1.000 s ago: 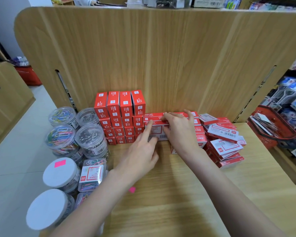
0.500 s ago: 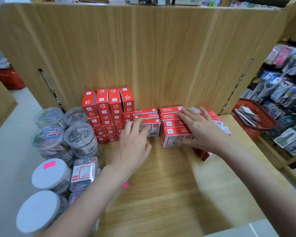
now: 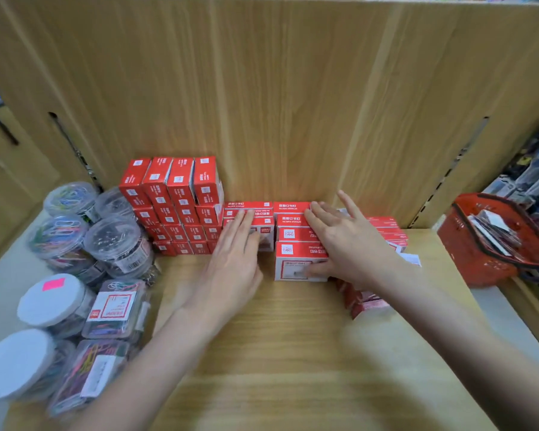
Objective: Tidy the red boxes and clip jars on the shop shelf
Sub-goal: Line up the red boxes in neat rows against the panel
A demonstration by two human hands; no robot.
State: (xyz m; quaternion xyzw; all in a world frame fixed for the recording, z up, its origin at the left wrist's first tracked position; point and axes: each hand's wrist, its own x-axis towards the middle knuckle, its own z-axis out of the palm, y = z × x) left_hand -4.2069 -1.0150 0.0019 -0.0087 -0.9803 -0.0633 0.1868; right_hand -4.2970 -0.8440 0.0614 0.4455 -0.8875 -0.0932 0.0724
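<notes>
**Both hands flat on the red box stacks at the back of the shelf**

The left hand (image 3: 234,262) lies with straight fingers on top of a short stack of red boxes (image 3: 263,225) that stands against the wooden back panel (image 3: 293,104). The right hand (image 3: 346,241) rests on the neighbouring front stack (image 3: 296,253), its fingers spread across the top boxes and its thumb down at the white front face of the lowest box. A narrow gap shows between the two stacks.

Left of them, touching the short stack, a taller block of small red boxes (image 3: 171,206) stands in columns against the back panel. To the right, partly hidden by the right wrist, more red boxes (image 3: 383,231) lie in a loose, tilted heap.

The clip jars (image 3: 115,247) crowd the left end of the wooden shelf (image 3: 262,353): clear tubs of coloured and dark clips at the back, two jars with white lids (image 3: 49,298) nearer, one bearing a pink sticker. A red shopping basket (image 3: 479,247) sits off the shelf's right end.
</notes>
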